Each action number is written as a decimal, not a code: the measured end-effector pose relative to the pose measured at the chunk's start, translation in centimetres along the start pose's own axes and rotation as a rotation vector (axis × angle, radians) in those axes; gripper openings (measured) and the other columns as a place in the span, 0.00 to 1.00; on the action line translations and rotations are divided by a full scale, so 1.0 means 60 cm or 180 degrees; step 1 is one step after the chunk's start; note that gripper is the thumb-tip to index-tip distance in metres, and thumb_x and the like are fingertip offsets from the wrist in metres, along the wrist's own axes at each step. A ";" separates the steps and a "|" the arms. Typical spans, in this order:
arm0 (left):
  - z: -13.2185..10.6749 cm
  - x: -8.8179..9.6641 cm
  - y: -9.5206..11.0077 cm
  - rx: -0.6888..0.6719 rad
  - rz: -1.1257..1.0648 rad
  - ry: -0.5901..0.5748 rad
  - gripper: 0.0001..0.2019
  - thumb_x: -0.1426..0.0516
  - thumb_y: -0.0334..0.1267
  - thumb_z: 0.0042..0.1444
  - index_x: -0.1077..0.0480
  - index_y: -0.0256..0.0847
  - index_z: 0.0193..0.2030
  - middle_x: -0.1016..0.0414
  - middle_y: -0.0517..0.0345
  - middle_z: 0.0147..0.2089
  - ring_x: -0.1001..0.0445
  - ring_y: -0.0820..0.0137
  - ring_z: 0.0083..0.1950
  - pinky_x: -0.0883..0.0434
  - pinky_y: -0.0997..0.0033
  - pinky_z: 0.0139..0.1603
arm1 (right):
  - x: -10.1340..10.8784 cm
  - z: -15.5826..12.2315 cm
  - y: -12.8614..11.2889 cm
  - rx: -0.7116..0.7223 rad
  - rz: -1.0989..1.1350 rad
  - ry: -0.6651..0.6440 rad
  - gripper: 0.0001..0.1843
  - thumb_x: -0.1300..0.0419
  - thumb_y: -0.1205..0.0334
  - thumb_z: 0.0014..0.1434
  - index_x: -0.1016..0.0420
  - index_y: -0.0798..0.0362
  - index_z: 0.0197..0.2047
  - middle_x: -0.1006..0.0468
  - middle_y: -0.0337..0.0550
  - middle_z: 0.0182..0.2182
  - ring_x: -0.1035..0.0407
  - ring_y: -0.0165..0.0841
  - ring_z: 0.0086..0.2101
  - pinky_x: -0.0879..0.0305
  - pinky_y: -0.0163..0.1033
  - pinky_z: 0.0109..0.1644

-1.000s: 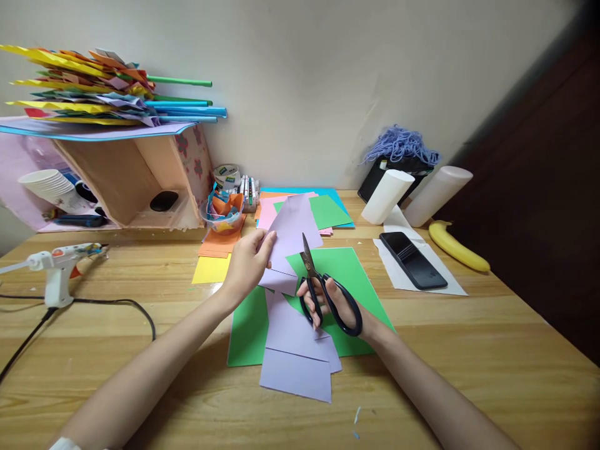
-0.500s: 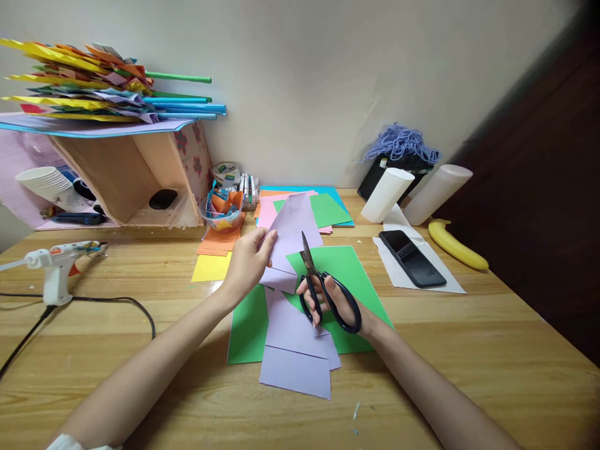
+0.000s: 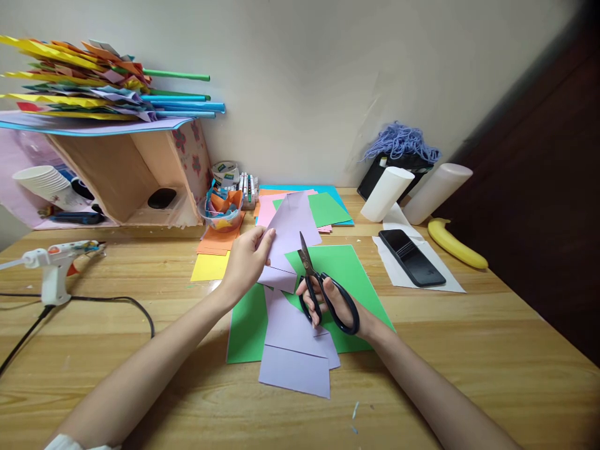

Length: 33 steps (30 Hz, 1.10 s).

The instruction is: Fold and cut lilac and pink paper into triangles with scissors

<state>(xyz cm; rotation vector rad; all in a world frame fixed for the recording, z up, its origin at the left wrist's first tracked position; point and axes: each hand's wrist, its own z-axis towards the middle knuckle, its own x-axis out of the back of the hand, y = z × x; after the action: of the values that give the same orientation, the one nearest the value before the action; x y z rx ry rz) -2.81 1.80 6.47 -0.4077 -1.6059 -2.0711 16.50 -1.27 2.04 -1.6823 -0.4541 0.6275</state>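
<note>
My left hand (image 3: 247,259) pinches the left edge of a lilac paper sheet (image 3: 296,228), held up off the table. A pair of scissors (image 3: 307,265) with black handles is in my right hand (image 3: 330,300), fingers through the loops. Its blades point up and away, just right of the held sheet, and look nearly closed. Under my hands lie more lilac paper pieces (image 3: 295,369), partly over a green sheet (image 3: 354,281). The palm side of my right hand is partly hidden by the handles.
Left, a white glue gun (image 3: 55,275) with its cord stands near an open box (image 3: 112,178) topped by paper-wrapped sticks. A tub of scraps (image 3: 222,209) and stacked coloured paper (image 3: 344,200) lie behind. Right are a phone (image 3: 412,259), a banana (image 3: 457,244) and a white paper roll (image 3: 387,194).
Almost nothing differs; the view has shifted very slightly. Both hands keep their hold on the lilac paper and the scissors.
</note>
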 end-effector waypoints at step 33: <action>-0.001 -0.003 -0.006 0.0014 -0.0021 -0.0049 0.16 0.52 0.47 0.59 0.40 0.40 0.25 0.42 0.66 0.16 0.38 0.77 0.18 0.45 0.81 0.18 | -0.003 0.001 0.000 -0.0063 -0.0098 0.0162 0.35 0.56 0.29 0.49 0.36 0.56 0.37 0.38 0.34 0.24 0.38 0.23 0.18 0.37 0.32 0.22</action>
<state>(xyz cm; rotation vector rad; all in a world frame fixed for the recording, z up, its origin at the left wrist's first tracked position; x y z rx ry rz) -2.86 1.82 6.10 -0.4181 -1.6225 -2.0738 16.33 -1.34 2.04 -1.7030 -0.4501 0.5581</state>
